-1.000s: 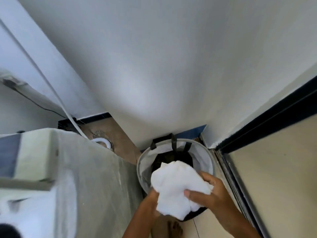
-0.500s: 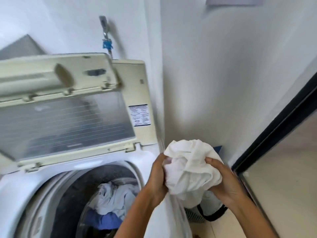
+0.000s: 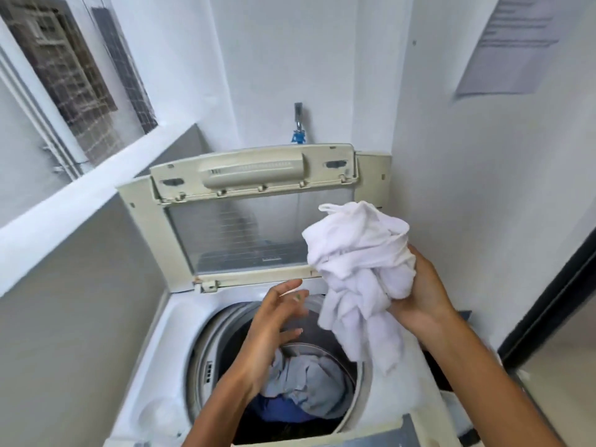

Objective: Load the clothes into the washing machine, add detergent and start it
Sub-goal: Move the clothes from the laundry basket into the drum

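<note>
Top-loading washing machine in a narrow white-walled corner, lid raised and leaning back toward the far wall. Drum open, already partly filled: pale grey-blue and darker blue clothes lying at the bottom. Right hand closed around a bunched white garment, gripped from the right side, fingers wrapped into the cloth; loose ends hanging down over the right rim of the drum opening. Garment held above the machine, not yet inside. Left hand empty, fingers spread apart, poised over the drum mouth just left of the garment, not touching it. Tap with blue fitting on far wall behind the lid. Printed notice on right wall. Barred window at far left.
</note>
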